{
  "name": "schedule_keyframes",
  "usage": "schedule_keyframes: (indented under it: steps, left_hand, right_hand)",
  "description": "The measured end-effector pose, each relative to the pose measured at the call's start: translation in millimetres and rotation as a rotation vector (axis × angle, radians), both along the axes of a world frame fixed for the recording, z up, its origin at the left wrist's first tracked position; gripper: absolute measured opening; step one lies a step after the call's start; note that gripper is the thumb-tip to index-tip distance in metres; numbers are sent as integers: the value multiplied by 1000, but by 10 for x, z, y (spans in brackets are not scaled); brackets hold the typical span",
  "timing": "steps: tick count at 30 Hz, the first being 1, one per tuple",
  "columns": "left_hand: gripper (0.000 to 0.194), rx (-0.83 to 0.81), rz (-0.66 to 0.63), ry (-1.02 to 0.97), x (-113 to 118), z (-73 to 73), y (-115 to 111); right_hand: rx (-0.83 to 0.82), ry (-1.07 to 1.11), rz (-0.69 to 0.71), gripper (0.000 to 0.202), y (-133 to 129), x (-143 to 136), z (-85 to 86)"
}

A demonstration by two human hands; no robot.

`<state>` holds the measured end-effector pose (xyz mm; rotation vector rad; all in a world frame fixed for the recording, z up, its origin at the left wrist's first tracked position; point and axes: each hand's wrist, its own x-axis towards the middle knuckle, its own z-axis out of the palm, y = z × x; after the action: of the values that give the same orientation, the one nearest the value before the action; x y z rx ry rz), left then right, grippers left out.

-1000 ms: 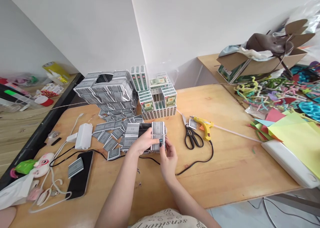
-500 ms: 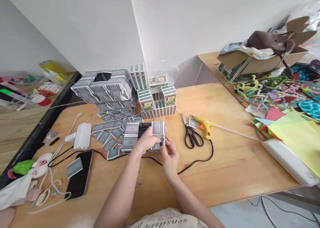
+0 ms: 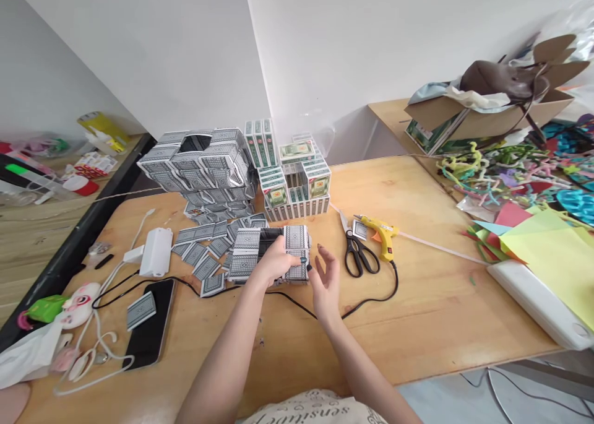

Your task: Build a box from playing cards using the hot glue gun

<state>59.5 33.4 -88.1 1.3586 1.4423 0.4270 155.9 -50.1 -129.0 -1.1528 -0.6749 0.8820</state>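
Note:
A hollow box built of playing cards [image 3: 245, 257], with grey patterned backs outward, lies in front of me. My left hand [image 3: 276, 264] grips it, the thumb lying over its right part and the other fingers largely hidden inside or behind it. Just off its right end is my right hand [image 3: 326, 281], fingers apart and holding nothing; its thumb comes close to the box, and I cannot tell whether it touches. Loose playing cards [image 3: 206, 267] are spread left of the box. A larger playing-card structure [image 3: 199, 164] stands behind them.
Stacked green-and-white card packs [image 3: 297, 192] stand at the back. To the right lie black scissors [image 3: 356, 257] and a yellow glue gun [image 3: 383, 233], its black cord running past the box. A phone [image 3: 151, 331] with a card on it and a white adapter [image 3: 156, 252] are left.
My right hand has let go of the box's right end, moving slightly right with its fingers spreading. My left hand keeps its hold. The view has shifted slightly.

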Motion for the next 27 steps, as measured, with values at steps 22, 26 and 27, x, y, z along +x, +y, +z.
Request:
schedule_keyframes:
  steps: [22,26,27]
  left_hand:
    - [44,-64,-2,-197,3,36,-5]
    - [45,-45,-16,-203,-9,15,0]
    - [45,-39,-19,-199,-13,6,2]
  right_hand:
    - [-110,-733,43,33,398,190,330]
    - [-67,-851,46,31,412,193,365]
    - [-62,-896,52,30,415,193,378]
